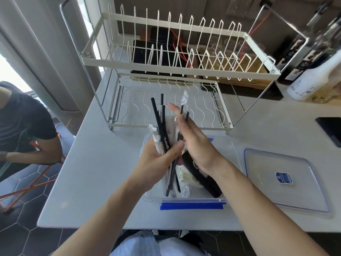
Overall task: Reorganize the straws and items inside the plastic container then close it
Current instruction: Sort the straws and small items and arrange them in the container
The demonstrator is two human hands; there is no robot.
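Black plastic straws (pixel 162 124) and white paper-wrapped ones are bunching in your left hand (pixel 158 157), fingers curled round them above the clear plastic container (pixel 191 199) on the white surface (pixel 103 174). Your right hand (pixel 195 143), fingers straight, is pressing the bundle even. Next, you'll likely be laying it inside, then fetching the clear lid (pixel 284 180) lying beside.

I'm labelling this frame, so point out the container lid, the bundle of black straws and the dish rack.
container lid (pixel 287 183): head view, clear flat middle.
black straws (pixel 160 122): head view, shaft above the left hand.
dish rack (pixel 166 64): head view, upper front rail.
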